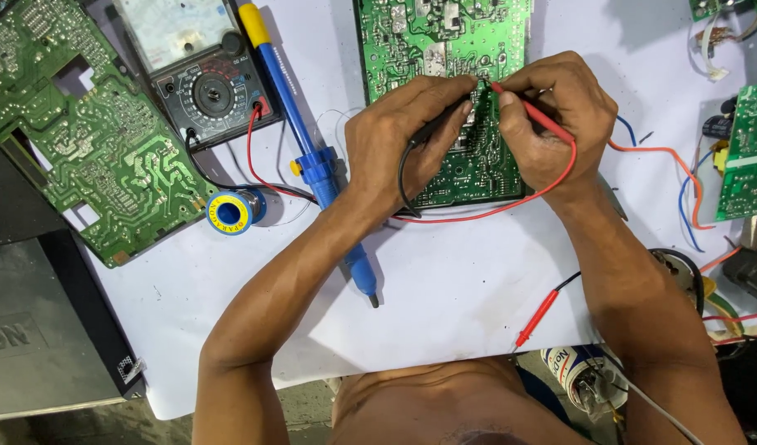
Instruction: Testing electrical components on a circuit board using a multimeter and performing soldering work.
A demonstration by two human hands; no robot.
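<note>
A green circuit board (432,41) lies at the top middle of a white sheet (444,288). My left hand (395,144) pinches a black test probe (436,128) with its tip down on the board. Beside it, my right hand (552,119) holds a red test probe (531,111), also touching the board close to the black tip. Red and black leads run from the probes across the sheet to an analog multimeter (199,66) at the top left.
A blue desoldering pump (308,148) lies diagonally left of my hands, next to a spool of solder (230,213). A larger green board (82,132) sits at the far left over a dark case (32,330). More boards, wires and a spare red probe (537,317) crowd the right.
</note>
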